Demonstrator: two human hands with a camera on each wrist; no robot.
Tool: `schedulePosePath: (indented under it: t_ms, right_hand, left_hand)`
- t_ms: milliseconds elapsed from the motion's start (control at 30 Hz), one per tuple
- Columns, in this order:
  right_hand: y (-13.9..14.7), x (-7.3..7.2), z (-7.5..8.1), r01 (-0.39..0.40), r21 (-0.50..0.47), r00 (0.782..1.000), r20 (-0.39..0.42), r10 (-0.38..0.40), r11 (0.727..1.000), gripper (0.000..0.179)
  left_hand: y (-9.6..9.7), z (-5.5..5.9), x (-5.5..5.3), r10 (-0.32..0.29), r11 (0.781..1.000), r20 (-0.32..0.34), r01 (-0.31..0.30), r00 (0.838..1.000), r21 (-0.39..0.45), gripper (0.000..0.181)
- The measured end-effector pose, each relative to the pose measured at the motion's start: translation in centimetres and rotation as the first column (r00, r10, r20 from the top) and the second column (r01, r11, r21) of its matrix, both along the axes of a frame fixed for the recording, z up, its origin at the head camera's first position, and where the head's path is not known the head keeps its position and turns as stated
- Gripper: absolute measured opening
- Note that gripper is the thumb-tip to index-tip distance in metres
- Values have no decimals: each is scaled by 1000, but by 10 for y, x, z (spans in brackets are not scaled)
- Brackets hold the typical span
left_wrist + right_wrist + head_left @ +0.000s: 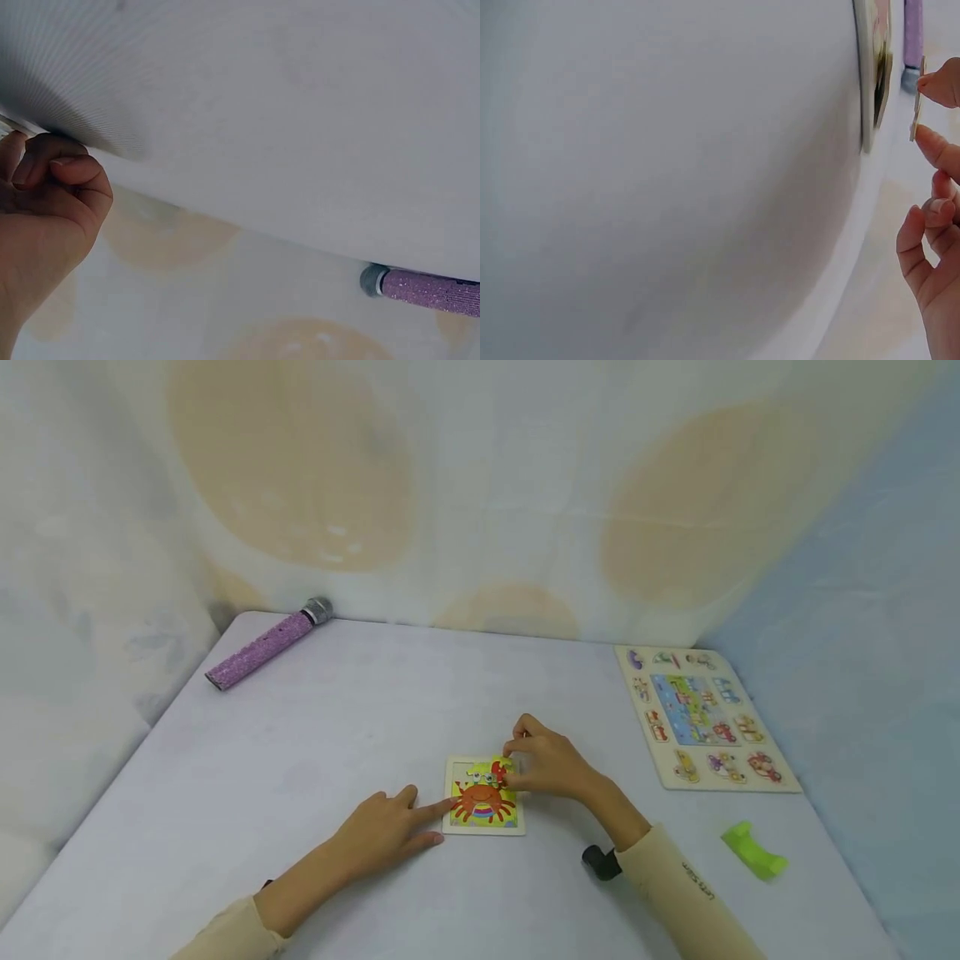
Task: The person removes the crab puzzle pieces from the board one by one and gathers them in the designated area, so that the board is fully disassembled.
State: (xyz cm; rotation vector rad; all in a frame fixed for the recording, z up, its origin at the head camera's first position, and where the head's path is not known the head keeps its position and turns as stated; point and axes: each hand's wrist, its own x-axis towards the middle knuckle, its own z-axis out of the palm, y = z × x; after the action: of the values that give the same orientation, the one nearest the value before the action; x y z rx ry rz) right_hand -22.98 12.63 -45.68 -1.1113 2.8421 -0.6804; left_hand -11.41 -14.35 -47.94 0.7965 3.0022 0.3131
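Hands nearest: left hand [382, 832] lays a straight forefinger on the left edge of a square, pale-framed wooden crab puzzle [480, 799], gripping nothing. Right hand [557, 763], nearer the upper right corner, pinches a thin red-and-yellow piece [501, 769] between thumb and finger, just clear of that corner; its long axis I can't settle. Farther off, a glittery purple microphone [261, 650] lies on the white table [360, 710].

The crab puzzle [480, 800] looks wooden, the microphone handle [258, 652] roughly glittery (its head [318, 609] metallic).
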Motion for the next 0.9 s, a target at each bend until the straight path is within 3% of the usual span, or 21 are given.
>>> schedulePosePath:
  t_ms: [367, 667, 900]
  right_hand:
    - [53, -2, -10, 107, 14, 994, -17, -106, 994, 20]
    - [69, -8, -12, 100, 42, 995, -18, -99, 994, 24]
    - [76, -9, -9, 128, 77, 990, 43, -132, 989, 28]
  left_hand:
    - [-3, -1, 0, 3, 1000, 17, -3, 1000, 9, 48]
    - [-4, -3, 1, 8, 1000, 14, -9, 1000, 27, 48]
    - [-1, -4, 0, 8, 1000, 21, -9, 1000, 25, 49]
